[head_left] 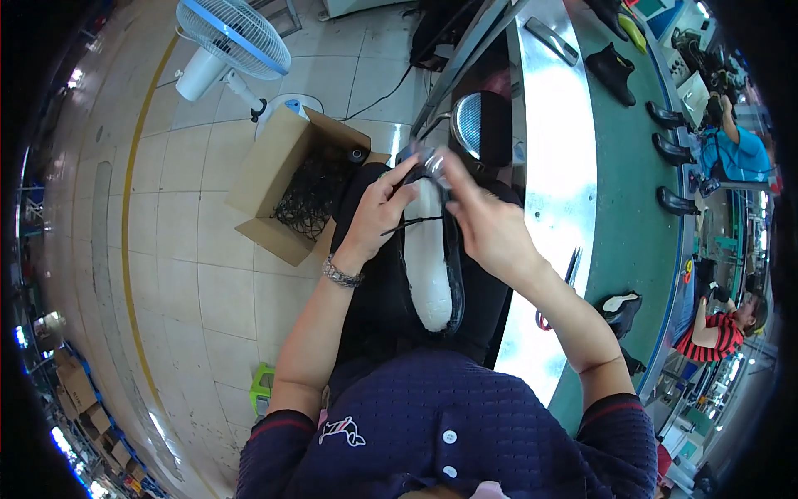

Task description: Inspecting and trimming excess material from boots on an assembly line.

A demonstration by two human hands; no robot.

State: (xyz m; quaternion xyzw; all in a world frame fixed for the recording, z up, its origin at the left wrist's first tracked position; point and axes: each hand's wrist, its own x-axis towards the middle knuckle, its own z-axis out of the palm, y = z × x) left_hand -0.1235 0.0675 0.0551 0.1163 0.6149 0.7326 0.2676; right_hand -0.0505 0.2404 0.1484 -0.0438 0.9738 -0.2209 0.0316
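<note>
Across my lap lies a black shoe upper (pixel 455 287) around a long white shoe last (pixel 427 274), its white underside facing up. A thin black cord (pixel 422 220) crosses the white surface. My left hand (pixel 378 212) is closed at the far end of the upper, thumb and fingers pressing its edge. My right hand (pixel 490 220) is at the same end from the other side, its fingers smeared by motion. Between the fingertips is a blurred shiny greyish patch that I cannot make out.
Left of my knees stands an open cardboard box (pixel 270 158) of tangled black cords (pixel 312 195), with a fan (pixel 233 41) behind. To my right run a metal ledge (pixel 559 150) with scissors (pixel 572 270) and a green belt (pixel 628 208) carrying black boots (pixel 613 73). Co-workers (pixel 736 150) sit beyond.
</note>
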